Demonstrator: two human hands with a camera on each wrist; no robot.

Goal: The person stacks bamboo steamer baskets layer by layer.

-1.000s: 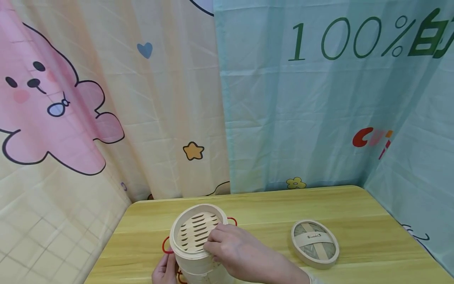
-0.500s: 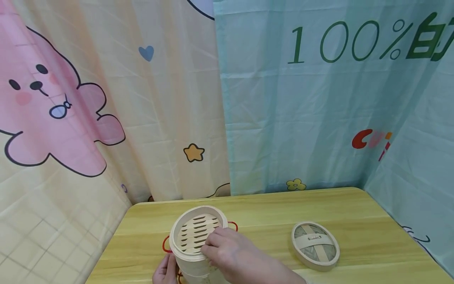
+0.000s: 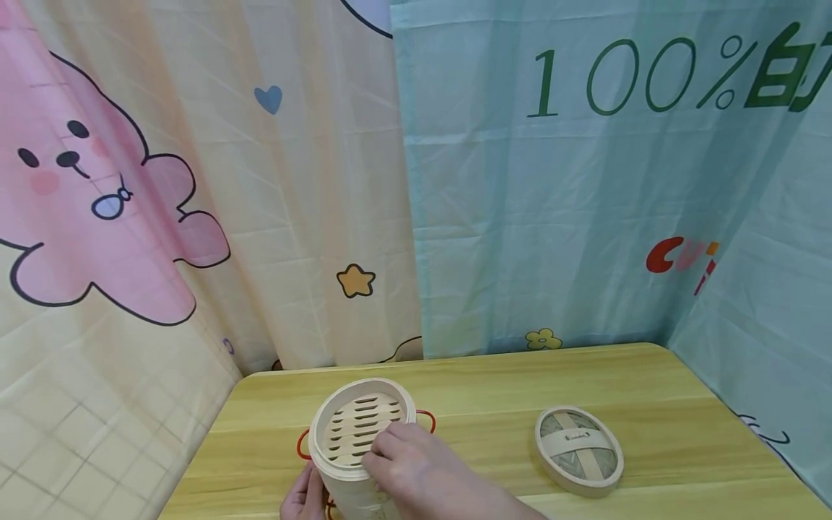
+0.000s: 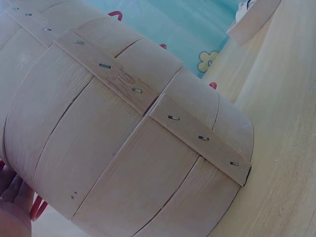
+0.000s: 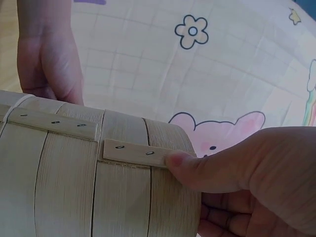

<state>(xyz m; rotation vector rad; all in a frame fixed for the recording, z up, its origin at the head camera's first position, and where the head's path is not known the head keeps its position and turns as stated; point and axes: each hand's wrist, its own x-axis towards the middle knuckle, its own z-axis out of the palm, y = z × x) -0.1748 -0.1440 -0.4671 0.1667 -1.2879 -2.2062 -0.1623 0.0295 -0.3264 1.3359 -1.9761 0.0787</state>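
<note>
A stack of round bamboo steamer baskets (image 3: 354, 498) stands at the table's near left, with the slatted floor of its top basket (image 3: 364, 430) facing up. My right hand (image 3: 416, 469) grips the near right rim. In the right wrist view its thumb (image 5: 207, 170) presses the stapled outer wall, while the other fingers are partly hidden over the rim. My left hand (image 3: 304, 495) holds the stack's left side, just below a red loop handle (image 3: 303, 444). In the left wrist view only a bit of that hand (image 4: 15, 202) shows, beside a red loop.
A round bamboo lid (image 3: 578, 451) with a strap across its top lies on the wooden table (image 3: 676, 426) to the right. Patterned curtains (image 3: 312, 217) hang behind the table and on both sides.
The top basket has turned slightly clockwise: its right red handle has come nearer and its left one has moved away. My right hand has shifted slightly toward me and left with the rim.
</note>
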